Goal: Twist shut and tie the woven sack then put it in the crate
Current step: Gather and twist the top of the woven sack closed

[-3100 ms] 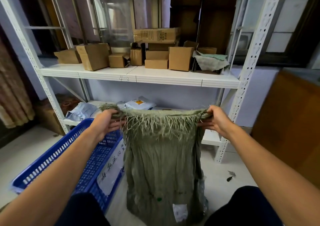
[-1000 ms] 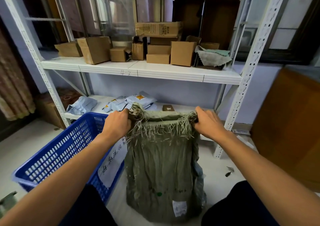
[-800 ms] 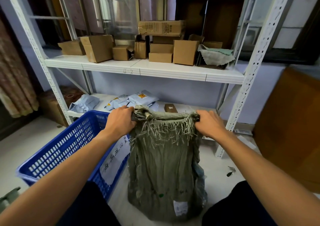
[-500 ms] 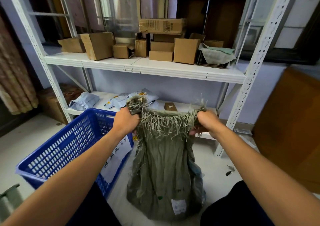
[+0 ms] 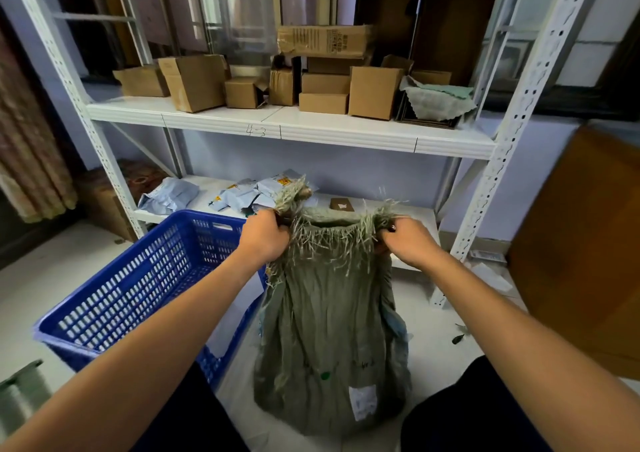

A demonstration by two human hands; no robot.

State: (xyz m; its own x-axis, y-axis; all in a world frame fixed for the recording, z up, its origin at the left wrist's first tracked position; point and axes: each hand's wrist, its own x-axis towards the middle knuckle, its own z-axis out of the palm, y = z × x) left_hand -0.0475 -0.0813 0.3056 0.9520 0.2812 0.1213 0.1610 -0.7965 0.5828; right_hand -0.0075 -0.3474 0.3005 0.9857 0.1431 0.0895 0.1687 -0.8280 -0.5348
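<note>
The woven sack (image 5: 329, 330) stands on the floor between the person's knees, its frayed mouth held up in front of the white shelving (image 5: 287, 129). The left hand (image 5: 265, 240) is closed around the left corner of the mouth, with a tuft of loose strands sticking up above the fist; the right hand (image 5: 407, 243) is closed on the right corner. Between them the rim sags a little and a dark gap shows — the mouth is gathered at both ends but not yet closed.

This looks like the start of the closing step: the corners are bunched, and no twist or knot is visible yet. The next move probably calls for bringing the two fists together so the slack rim collapses into one neck, then turning that neck while the body of the sack stays planted on the floor. The frayed strands could slip or shed, so the grip likely needs to sit below the fringe.

The blue crate (image 5: 138, 292) waits just beside the sack on the left — open-topped, with a white sheet (image 5: 239, 306) hanging on its near wall.
</note>
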